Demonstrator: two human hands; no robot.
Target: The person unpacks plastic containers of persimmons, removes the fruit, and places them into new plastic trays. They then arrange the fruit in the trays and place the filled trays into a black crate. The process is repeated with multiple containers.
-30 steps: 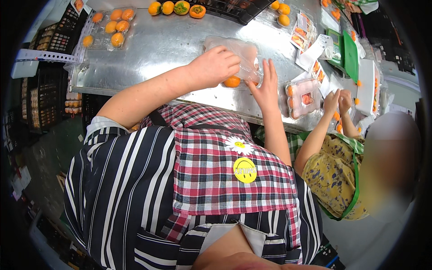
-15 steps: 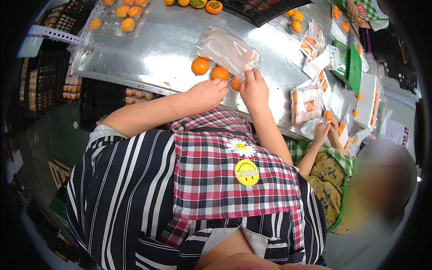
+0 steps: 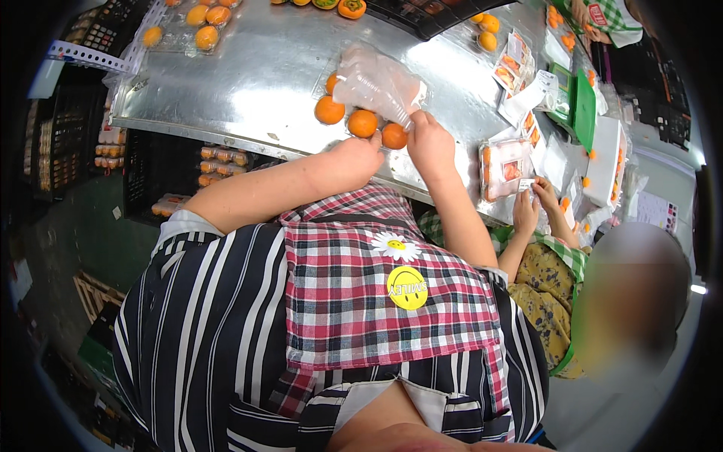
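Currently, a black crate [image 3: 410,21] is standing beyond the orange fruits [image 3: 362,123], which are sitting partly under clear film [image 3: 382,81] on the metal table [image 3: 226,87]; a wrapped pack [image 3: 501,181] is lying rightward. The left hand [image 3: 357,160] is curling beside them, its grip unclear; the right hand [image 3: 431,142] is pinching the film's corner, fingers together.

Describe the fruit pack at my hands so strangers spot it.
Find the metal table. At its near edge, beyond your left hand, lies the fruit pack. Its pink cover leaves orange fruits uncovered; the pack to its right is labelled.
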